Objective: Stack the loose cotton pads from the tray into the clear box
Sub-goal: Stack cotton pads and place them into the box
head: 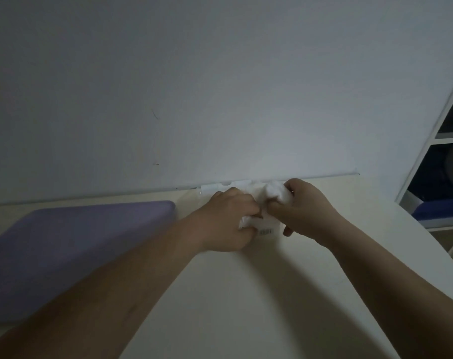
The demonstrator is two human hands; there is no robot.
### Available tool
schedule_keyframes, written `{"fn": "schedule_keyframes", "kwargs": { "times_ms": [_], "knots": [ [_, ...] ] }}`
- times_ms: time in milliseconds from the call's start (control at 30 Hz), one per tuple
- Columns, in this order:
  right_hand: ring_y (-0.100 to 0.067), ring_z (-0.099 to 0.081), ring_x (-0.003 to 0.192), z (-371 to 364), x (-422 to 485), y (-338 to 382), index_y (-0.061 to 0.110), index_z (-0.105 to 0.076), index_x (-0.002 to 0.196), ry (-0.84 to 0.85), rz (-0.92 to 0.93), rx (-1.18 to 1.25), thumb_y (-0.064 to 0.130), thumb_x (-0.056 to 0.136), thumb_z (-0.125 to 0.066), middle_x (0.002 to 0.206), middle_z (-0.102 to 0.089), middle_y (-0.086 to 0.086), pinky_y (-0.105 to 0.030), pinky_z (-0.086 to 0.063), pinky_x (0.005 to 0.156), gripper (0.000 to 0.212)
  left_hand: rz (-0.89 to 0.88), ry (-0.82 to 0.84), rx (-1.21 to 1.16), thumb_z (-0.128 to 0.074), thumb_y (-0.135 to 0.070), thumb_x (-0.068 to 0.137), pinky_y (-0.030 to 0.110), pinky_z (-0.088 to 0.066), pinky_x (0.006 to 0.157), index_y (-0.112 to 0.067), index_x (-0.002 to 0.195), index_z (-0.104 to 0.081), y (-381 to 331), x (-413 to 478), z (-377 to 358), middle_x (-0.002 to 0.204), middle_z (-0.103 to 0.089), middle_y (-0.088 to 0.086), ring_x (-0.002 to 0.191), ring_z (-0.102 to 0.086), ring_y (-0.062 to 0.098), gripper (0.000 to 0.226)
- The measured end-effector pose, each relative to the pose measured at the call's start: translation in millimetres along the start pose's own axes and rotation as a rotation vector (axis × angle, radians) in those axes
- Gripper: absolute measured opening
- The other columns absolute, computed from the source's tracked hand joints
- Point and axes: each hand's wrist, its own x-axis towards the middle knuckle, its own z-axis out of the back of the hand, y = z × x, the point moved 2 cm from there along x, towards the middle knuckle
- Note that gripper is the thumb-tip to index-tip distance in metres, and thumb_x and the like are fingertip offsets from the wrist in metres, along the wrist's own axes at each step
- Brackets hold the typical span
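Both hands work close together at the back of the cream table, near the wall. My right hand grips a bunch of white cotton pads between curled fingers. My left hand curls round more white pads just left of it. Beneath and between the hands stands the clear box, mostly hidden, with a small barcode label on its front. Its open lid lies flat toward the wall. The purple tray lies at the left with no pads visible on it.
A white wall rises right behind the table. To the right stands a white shelf unit with dark and blue items inside. The table's right edge curves round toward me.
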Motion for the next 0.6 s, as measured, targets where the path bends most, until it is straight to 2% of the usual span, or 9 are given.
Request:
{"fn": "schedule_keyframes", "kwargs": {
  "times_ms": [67, 133, 233, 333, 433, 500, 600],
  "knots": [
    [-0.015, -0.073, 0.06, -2, -1, 5, 0.028, -0.055, 0.095, -0.02, 0.022, -0.225, 0.054, 0.08, -0.057, 0.083, -0.072, 0.008, -0.038, -0.06, 0.072, 0.031, -0.002, -0.024, -0.088, -0.057, -0.039, 0.084, 0.042, -0.047, 0.1, -0.027, 0.108, -0.073, 10, -6, 1, 0.108, -0.068, -0.012, 0.11, -0.057, 0.017, 0.031],
    [-0.016, -0.071, 0.07, -3, 2, 12, 0.029, -0.055, 0.096, -0.038, 0.066, -0.36, 0.055, 0.081, -0.056, 0.087, -0.069, 0.01, -0.036, -0.059, 0.075, 0.03, 0.018, -0.026, -0.151, -0.059, -0.029, 0.086, 0.037, -0.046, 0.103, -0.028, 0.117, -0.073, 11, -9, 1, 0.116, -0.07, -0.013, 0.115, -0.058, 0.014, 0.035],
    [-0.017, -0.065, 0.07, -7, 12, 26, 0.028, -0.055, 0.097, 0.006, 0.123, -0.552, 0.04, 0.084, -0.058, 0.088, -0.066, 0.009, -0.027, -0.049, 0.065, 0.018, 0.059, -0.062, -0.269, -0.056, -0.02, 0.084, 0.035, -0.051, 0.102, -0.028, 0.117, -0.074, 10, -11, -4, 0.119, -0.071, -0.01, 0.115, -0.062, 0.01, 0.038],
    [-0.019, -0.067, 0.074, -14, 19, 39, 0.029, -0.059, 0.11, 0.094, 0.108, -0.725, 0.028, 0.083, -0.061, 0.076, -0.063, 0.007, -0.023, -0.04, 0.059, 0.027, 0.08, -0.071, -0.33, -0.05, -0.021, 0.082, 0.033, -0.055, 0.096, -0.029, 0.115, -0.075, 12, -10, -10, 0.118, -0.072, -0.01, 0.112, -0.067, 0.008, 0.042],
    [-0.015, -0.071, 0.065, -9, 22, 46, 0.022, -0.061, 0.102, 0.223, 0.028, -0.676, 0.04, 0.081, -0.065, 0.058, -0.07, 0.003, -0.024, -0.046, 0.059, 0.028, 0.08, -0.091, -0.354, -0.056, -0.011, 0.085, 0.023, -0.054, 0.093, -0.024, 0.112, -0.076, 11, -10, -6, 0.11, -0.072, -0.013, 0.103, -0.067, 0.005, 0.037],
    [-0.018, -0.061, 0.052, -4, 20, 48, 0.013, -0.063, 0.093, 0.312, 0.0, -0.589, 0.045, 0.081, -0.066, 0.059, -0.07, -0.002, -0.024, -0.045, 0.054, 0.034, 0.071, -0.112, -0.388, -0.06, -0.005, 0.086, 0.019, -0.053, 0.092, -0.021, 0.112, -0.077, 12, -11, -5, 0.105, -0.07, -0.013, 0.101, -0.066, 0.005, 0.035],
    [-0.022, -0.052, 0.051, -5, 19, 46, 0.007, -0.063, 0.081, 0.296, 0.018, -0.551, 0.04, 0.084, -0.065, 0.063, -0.062, -0.008, -0.023, -0.038, 0.048, 0.034, 0.096, -0.144, -0.471, -0.062, -0.008, 0.085, 0.031, -0.056, 0.097, -0.022, 0.111, -0.076, 19, -12, -12, 0.111, -0.074, -0.008, 0.104, -0.07, 0.007, 0.032]
  ]
}}
